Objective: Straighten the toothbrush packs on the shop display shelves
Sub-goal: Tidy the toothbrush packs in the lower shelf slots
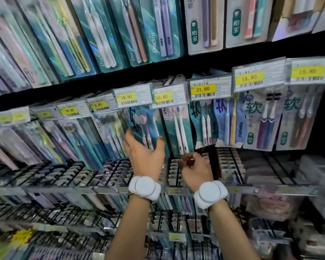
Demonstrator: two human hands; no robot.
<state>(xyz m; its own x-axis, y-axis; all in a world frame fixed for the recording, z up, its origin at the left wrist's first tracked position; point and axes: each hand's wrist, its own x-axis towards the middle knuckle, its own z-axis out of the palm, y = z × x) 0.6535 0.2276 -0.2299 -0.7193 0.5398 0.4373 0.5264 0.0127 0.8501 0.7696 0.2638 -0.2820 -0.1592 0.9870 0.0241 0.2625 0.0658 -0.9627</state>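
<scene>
Teal toothbrush packs hang in a row from hooks under yellow price tags. My left hand (144,153) grips the lower end of one teal pack with pink brushes (142,126), thumb on its right edge, fingers on its left. That pack hangs tilted under the 19.90 tag (127,97). Just to the right hangs another teal pack with two white brushes (178,128). My right hand (194,166) sits below that pack with its fingers curled in, and nothing shows in it. Both wrists wear white round bands.
An upper row of Doctor-brand packs (154,30) hangs above. More packs (259,121) hang to the right under the 21.80 and 15.80 tags. Below the hands, black wire racks (64,173) hold flat packs in rows, with a clear price rail (176,190) along the front.
</scene>
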